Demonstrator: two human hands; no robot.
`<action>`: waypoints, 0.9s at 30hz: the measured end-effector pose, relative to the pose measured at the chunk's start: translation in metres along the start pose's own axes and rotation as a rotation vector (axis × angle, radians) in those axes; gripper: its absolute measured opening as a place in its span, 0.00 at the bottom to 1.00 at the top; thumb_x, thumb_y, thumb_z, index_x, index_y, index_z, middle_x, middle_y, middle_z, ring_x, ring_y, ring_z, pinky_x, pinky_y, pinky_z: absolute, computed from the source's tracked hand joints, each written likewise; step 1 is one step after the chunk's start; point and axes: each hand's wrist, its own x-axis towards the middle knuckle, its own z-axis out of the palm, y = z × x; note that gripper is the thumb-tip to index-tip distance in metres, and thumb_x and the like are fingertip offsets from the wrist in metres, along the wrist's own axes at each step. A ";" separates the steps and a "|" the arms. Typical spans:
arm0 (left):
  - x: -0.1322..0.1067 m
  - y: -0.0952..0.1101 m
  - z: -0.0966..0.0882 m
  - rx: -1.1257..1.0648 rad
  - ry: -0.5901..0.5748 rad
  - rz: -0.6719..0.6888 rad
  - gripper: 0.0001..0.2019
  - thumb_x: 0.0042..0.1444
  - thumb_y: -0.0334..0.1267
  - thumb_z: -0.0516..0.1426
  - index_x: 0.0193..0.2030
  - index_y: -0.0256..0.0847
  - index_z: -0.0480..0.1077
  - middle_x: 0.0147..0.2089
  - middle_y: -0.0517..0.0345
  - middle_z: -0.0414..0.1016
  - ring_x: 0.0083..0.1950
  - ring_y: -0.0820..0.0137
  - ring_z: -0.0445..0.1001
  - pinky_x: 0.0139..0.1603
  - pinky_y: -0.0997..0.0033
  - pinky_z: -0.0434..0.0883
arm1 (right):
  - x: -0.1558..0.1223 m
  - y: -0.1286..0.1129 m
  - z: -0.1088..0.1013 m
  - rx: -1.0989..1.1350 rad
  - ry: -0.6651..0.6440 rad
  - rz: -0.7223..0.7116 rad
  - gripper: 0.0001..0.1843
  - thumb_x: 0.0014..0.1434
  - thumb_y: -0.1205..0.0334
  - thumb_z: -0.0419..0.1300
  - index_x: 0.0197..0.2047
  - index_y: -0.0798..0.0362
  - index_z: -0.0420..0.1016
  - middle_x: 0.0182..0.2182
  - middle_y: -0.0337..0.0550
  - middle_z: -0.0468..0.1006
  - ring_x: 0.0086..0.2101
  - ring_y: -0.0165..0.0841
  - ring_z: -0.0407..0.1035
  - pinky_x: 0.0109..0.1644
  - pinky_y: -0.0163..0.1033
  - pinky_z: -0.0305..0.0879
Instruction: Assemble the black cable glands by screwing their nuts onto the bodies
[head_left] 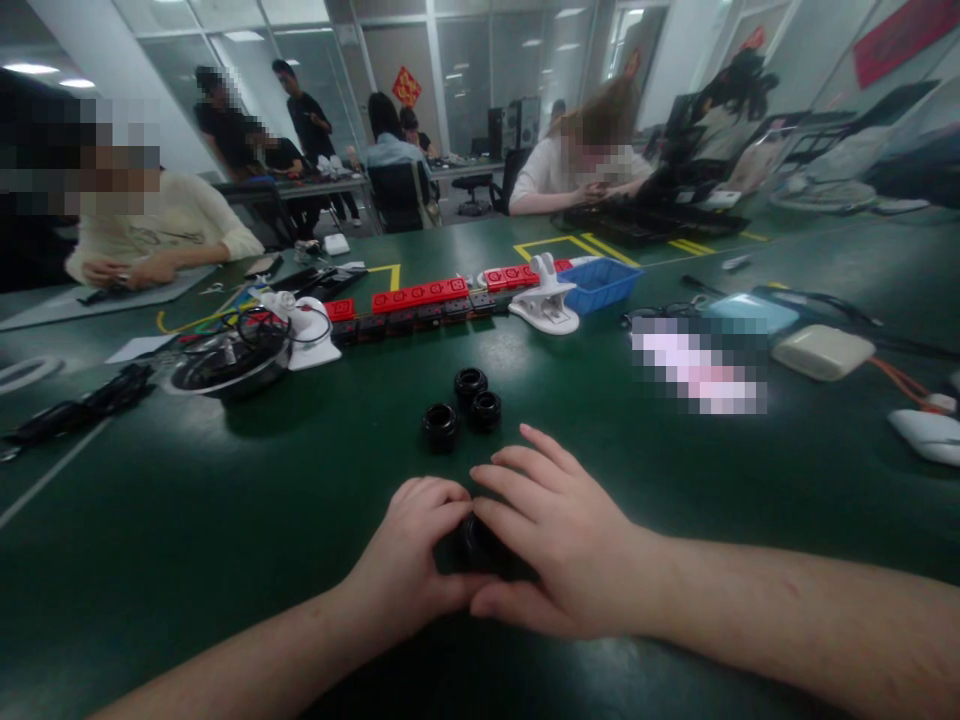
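Note:
Low over the green table, a black tyre-like ring (477, 542) sits between my two hands, mostly covered by fingers. My left hand (420, 545) curls around its left side, thumb below and fingers above. From the right, my right hand (559, 540) bends its index finger and thumb around the same ring, with the other fingers spread forward. Just beyond the hands stand three similar glossy rings: a left one (439, 427), a back one (470, 384) and a right one (486, 410).
Red socket strips (420, 294) run across the table between two white clamp bases, one (546, 305) near a blue bin (600, 287). A metal bowl (232, 370) with cables stands left. A cream power bank (823, 352) lies right. People sit at the table's far side.

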 end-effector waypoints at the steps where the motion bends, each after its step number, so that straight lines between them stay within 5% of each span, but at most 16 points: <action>1: 0.000 0.000 0.000 -0.002 0.006 0.009 0.15 0.39 0.43 0.66 0.33 0.40 0.68 0.38 0.56 0.68 0.41 0.63 0.66 0.44 0.61 0.62 | 0.001 -0.003 0.000 -0.016 -0.012 0.004 0.23 0.55 0.44 0.51 0.39 0.58 0.70 0.39 0.50 0.71 0.41 0.39 0.60 0.56 0.53 0.47; 10: -0.004 0.001 0.001 0.019 0.026 0.024 0.11 0.41 0.34 0.61 0.34 0.40 0.68 0.39 0.58 0.68 0.42 0.63 0.66 0.46 0.62 0.63 | 0.000 -0.014 0.001 -0.048 -0.096 0.000 0.13 0.56 0.62 0.51 0.42 0.59 0.69 0.34 0.48 0.70 0.36 0.37 0.59 0.45 0.45 0.56; 17: -0.002 0.008 -0.004 0.012 -0.003 0.021 0.20 0.39 0.37 0.64 0.41 0.41 0.67 0.43 0.57 0.66 0.45 0.62 0.64 0.48 0.61 0.62 | 0.000 -0.012 0.002 0.050 -0.113 -0.016 0.13 0.56 0.64 0.51 0.42 0.60 0.69 0.34 0.48 0.69 0.37 0.37 0.59 0.43 0.45 0.57; 27: -0.003 0.001 -0.004 -0.029 -0.012 0.035 0.16 0.40 0.39 0.65 0.37 0.40 0.69 0.39 0.58 0.66 0.42 0.65 0.65 0.45 0.63 0.62 | 0.002 -0.014 0.002 0.146 -0.184 0.029 0.13 0.58 0.64 0.49 0.44 0.59 0.69 0.37 0.49 0.70 0.37 0.37 0.60 0.40 0.44 0.58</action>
